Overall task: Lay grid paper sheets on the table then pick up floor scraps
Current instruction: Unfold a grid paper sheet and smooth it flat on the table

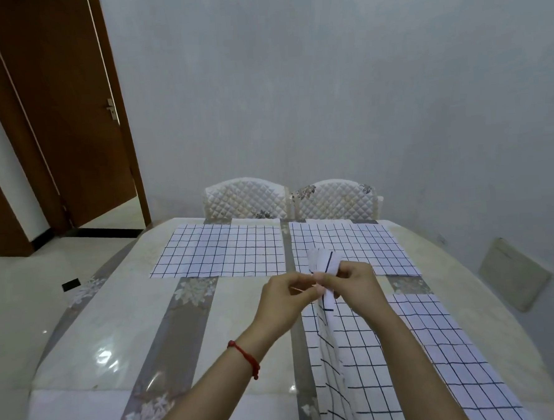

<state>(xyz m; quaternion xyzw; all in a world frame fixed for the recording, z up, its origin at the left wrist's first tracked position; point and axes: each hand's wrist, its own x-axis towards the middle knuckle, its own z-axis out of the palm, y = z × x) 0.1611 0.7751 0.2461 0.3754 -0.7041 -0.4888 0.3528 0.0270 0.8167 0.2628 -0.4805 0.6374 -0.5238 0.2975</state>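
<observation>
While both hands work above the bench, the left hand and right hand pinch a bunched grid sheet that hangs down to the near edge. Three more sheets already lie flat: far left, far right, near right. To lay it well, I'd spread the corners apart, then lower it onto the bare left side, square with its neighbours. No writing is readable, only ruled lines.
</observation>
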